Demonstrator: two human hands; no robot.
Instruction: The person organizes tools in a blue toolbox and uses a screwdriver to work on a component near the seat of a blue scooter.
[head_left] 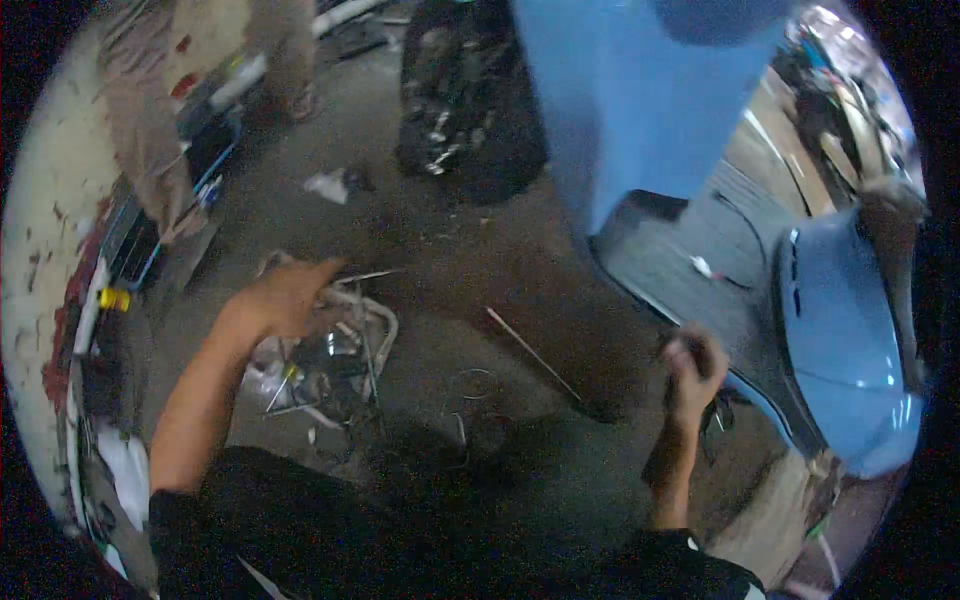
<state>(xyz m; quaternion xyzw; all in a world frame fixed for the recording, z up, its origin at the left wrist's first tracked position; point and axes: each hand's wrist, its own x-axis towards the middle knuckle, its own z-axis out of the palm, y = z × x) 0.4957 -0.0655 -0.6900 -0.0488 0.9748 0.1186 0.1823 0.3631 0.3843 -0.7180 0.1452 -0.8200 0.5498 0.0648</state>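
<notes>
My left hand (285, 297) reaches over a jumble of metal tools and tubing on the dark floor, its fingers stretched out and slightly blurred. A thin metal rod (372, 274) lies at its fingertips; whether they touch it is unclear. Beneath the hand are a bent grey tube (385, 335) and crossing metal rods. My right hand (694, 368) is closed, fingers curled, beside the lower edge of a blue scooter (640, 110). Anything inside that hand is too blurred to name. Between my hands, a long thin rod (535, 355) lies on the floor.
The scooter's grey ribbed footboard (690, 245) carries a cable with a white connector (706, 268). A black wheel-like part (470, 100) stands at the far middle. Another person's legs (145, 110) show at far left, near a yellow object (115, 299). Clutter fills the far right.
</notes>
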